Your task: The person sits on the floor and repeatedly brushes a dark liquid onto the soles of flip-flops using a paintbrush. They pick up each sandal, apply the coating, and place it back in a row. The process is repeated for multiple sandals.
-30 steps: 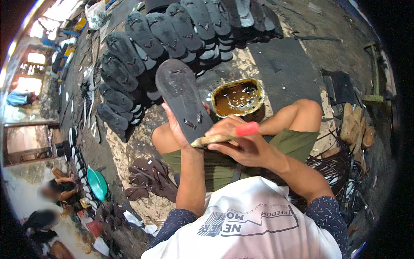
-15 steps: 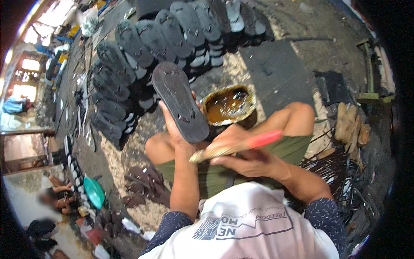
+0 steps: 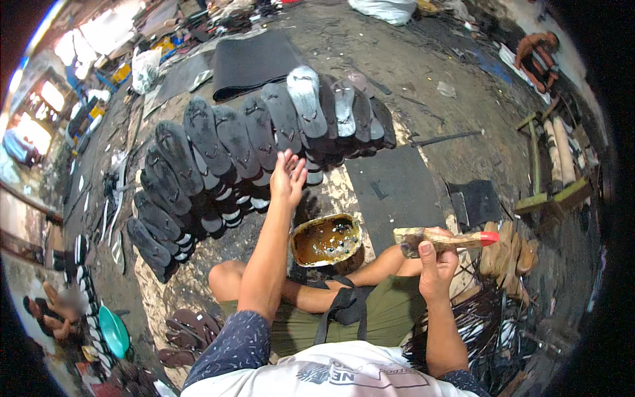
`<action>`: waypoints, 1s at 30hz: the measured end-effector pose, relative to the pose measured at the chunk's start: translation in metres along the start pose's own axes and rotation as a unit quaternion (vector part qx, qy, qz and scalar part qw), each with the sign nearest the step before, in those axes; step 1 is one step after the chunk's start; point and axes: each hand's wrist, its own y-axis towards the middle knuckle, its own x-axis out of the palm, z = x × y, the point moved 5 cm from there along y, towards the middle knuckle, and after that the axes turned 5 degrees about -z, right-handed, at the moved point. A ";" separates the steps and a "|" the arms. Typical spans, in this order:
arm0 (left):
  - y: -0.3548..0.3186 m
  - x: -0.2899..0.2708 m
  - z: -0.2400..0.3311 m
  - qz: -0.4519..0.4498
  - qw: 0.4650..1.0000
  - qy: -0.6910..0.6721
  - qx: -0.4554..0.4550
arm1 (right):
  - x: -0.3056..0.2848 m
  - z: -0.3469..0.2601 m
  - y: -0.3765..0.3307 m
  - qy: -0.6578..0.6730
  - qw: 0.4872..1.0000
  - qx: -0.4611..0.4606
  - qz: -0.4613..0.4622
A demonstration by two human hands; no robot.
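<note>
Closest in, at the right, the right hand (image 3: 438, 270) is wrapped round a red-ended brush (image 3: 465, 239). Farther out stands a tub of brown liquid (image 3: 360, 233); beyond, the left hand (image 3: 287, 182), loosely spread, seemingly empty, hangs by rows of dark sandal soles (image 3: 234, 137), touching or not I can't tell.

A dark grey, scuffed floor (image 3: 390, 69), strewn with small pale scraps, spreads across the room. Beyond its left edge stands a stained, pale wall (image 3: 20, 208) with glaring, white-bright window openings (image 3: 50, 97). A low, greenish, rough wooden frame (image 3: 555, 200) stands near the floor's right edge.
</note>
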 end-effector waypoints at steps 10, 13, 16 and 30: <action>-0.361 -0.201 0.150 0.190 0.947 0.055 0.254 | -0.001 0.093 0.046 0.018 0.992 0.098 0.074; -0.461 -0.282 0.171 0.381 0.867 0.139 0.288 | 0.029 0.088 0.060 -0.031 0.993 0.105 0.034; -0.537 -0.394 0.175 0.630 0.716 0.181 0.239 | 0.059 0.072 0.061 -0.057 0.991 0.117 0.032; -0.464 -0.331 0.162 0.429 0.755 0.388 0.310 | 0.149 0.154 0.034 -0.486 0.797 -0.112 -0.341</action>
